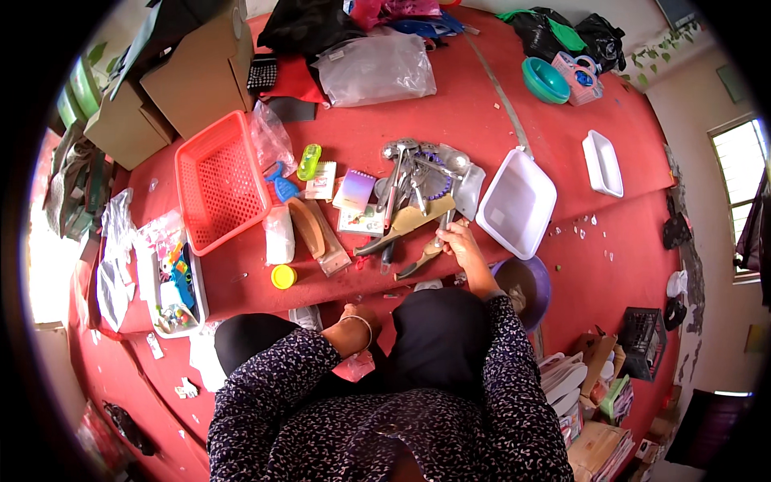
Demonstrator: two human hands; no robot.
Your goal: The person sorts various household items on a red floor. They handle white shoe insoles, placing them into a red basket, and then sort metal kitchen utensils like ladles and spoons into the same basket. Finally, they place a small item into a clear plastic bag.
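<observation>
My right hand (459, 244) is closed on a slim silver metal utensil (441, 231) at the near end of a heap of metal kitchen utensils (409, 165); its kind is unclear. Beside it lie a knife with a wide golden-brown blade (418, 220) and dark handle, and a second, shorter dark-handled knife (422, 259). A purple beaded ring (441, 189) rests among the utensils. My left hand (351, 331), with a bangle at the wrist, hangs low between my knees. Its fingers are mostly hidden.
Left stand an orange-red basket (188, 195) and a white bin of toys (201, 301). Notepads (356, 190), a curved brown comb-like piece (305, 227) and a yellow lid (283, 276) lie nearer. Right are a white tub (485, 210), purple bucket (547, 293) and small white tray (590, 165).
</observation>
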